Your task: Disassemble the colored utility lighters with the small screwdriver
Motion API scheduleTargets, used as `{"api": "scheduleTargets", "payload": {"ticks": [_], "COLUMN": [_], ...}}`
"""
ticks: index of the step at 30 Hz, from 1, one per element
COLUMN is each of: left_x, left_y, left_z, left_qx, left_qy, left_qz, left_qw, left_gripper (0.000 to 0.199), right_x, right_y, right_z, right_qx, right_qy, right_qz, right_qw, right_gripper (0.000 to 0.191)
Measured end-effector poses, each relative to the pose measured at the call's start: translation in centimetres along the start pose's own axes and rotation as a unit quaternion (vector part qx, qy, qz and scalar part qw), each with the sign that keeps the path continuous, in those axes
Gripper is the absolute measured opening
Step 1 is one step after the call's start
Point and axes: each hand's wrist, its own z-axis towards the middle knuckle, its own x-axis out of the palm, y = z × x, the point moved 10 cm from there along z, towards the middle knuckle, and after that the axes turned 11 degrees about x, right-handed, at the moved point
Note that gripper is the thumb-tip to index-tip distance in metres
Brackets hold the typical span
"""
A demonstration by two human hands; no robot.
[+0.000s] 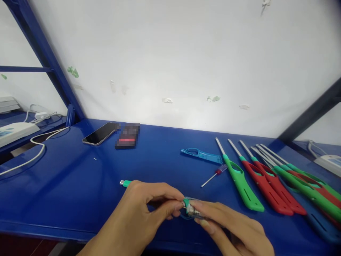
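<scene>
In the middle near the front edge, both hands meet on a partly opened long-necked lighter (195, 212), with a clear body, metal fittings and a green part showing. My left hand (141, 213) is closed, thumb and fingers pinching it near the green part. A green collar with a short metal end (125, 183) sticks out left of this hand. My right hand (231, 224) is closed around the other end, thumb below and fingers above. The hands hide most of the lighter. Beyond them lie a loose blue half shell (205, 156) and a small screwdriver (218, 172) with a clear and red handle.
Several long-necked lighters lie on the right, among them a green one (246, 188) and a red one (269, 185). A phone (101, 134) and a blurred dark box (128, 137) lie at the back left. A white cable (39, 153) crosses the blue table (66, 188) on the left.
</scene>
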Motion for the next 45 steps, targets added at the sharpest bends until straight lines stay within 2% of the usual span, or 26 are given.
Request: {"api": "scheduleTargets", "payload": {"ticks": [8,13,19,24,30,34,40,45], "left_x": [0.1,-0.1,1.0,1.1,1.4,2.0,2.4,2.8], "left_y": [-0.2,0.0,0.4,0.4,0.3,0.6,1.1,1.6], "left_z": [-0.1,0.1,-0.2,-0.2,-0.1,-0.2,-0.5,-0.6], "left_qx": [-0.034,-0.030,-0.064,-0.089,-0.082,-0.065,-0.052,-0.073], "left_qy": [0.000,-0.013,0.009,-0.007,-0.007,-0.007,-0.011,0.005], "left_qz": [-0.048,-0.043,-0.072,-0.120,-0.175,-0.219,-0.237,-0.261], "left_qw": [0.998,0.999,0.995,0.989,0.981,0.974,0.970,0.963], "left_gripper": [0.017,0.013,0.018,0.011,0.036,0.050,0.055,0.056], "right_x": [-0.4,-0.2,0.2,0.3,0.0,0.0,0.6,0.2], "right_y": [0.3,0.1,0.1,-0.1,-0.3,-0.3,-0.4,0.0], "right_z": [0.5,0.3,0.3,0.4,0.5,0.1,-1.1,-1.4], "right_qx": [-0.012,-0.008,-0.019,-0.022,-0.006,-0.025,-0.051,-0.062], "right_qy": [-0.025,-0.010,0.012,0.014,0.017,0.019,0.067,0.029], "right_qz": [0.022,0.039,0.048,0.045,0.046,0.051,0.017,-0.016], "right_qw": [0.999,0.999,0.999,0.999,0.999,0.998,0.996,0.998], "right_gripper": [0.025,0.025,0.031,0.029,0.033,0.037,0.054,0.049]}}
